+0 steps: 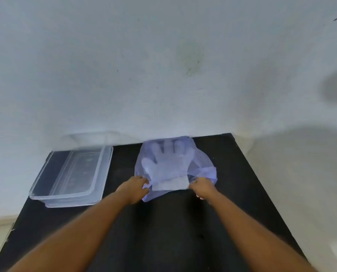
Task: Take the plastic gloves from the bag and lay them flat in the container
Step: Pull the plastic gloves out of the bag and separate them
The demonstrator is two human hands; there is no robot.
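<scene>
A thin bluish plastic bag [204,163] lies on the black table, its mouth facing me. Through it I see clear plastic gloves [167,163] stacked flat, fingers pointing to the wall, cuffs poking out at the mouth. My left hand [135,188] pinches the left side of the bag's mouth. My right hand [202,187] pinches the right side. Left of the bag stands a clear rectangular container [46,195], open and with nothing inside.
The black table [163,232] abuts a pale wall at the back. Its right edge runs diagonally from behind the bag to the lower right. The container sits near the table's left edge. A clear lid-like shape leans behind the container, blurred.
</scene>
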